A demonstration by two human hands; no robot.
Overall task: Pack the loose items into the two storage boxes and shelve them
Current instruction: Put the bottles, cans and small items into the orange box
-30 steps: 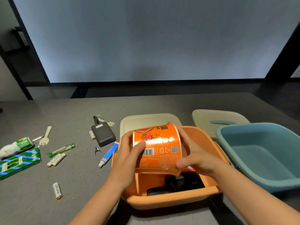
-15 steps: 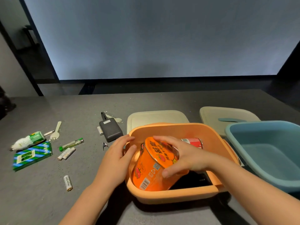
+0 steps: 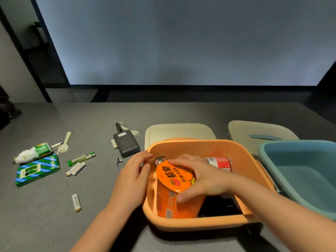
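Observation:
An orange instant-noodle cup (image 3: 172, 188) stands inside the orange storage box (image 3: 200, 148), at its left side. My right hand (image 3: 198, 177) grips the cup from above, over its lid. My left hand (image 3: 132, 177) rests on the box's left rim, fingers spread. A red can (image 3: 221, 163) lies at the back of the box and a black item (image 3: 218, 206) lies on its floor. The blue storage box (image 3: 300, 171) stands empty to the right. Loose on the table to the left are a black power bank (image 3: 126, 145), batteries (image 3: 76, 202), a green pen (image 3: 81, 158) and a green-blue packet (image 3: 37, 170).
Two pale lids (image 3: 179, 132) (image 3: 258, 131) lie behind the boxes. A plastic fork (image 3: 64, 143), a green-white wrapped item (image 3: 33, 152) and a small metal clip (image 3: 119, 161) also lie on the grey table. A dark wall edge runs behind the table.
The noodle cup went from being held above the box in both hands to standing inside it. My left hand let go and moved to the box's rim.

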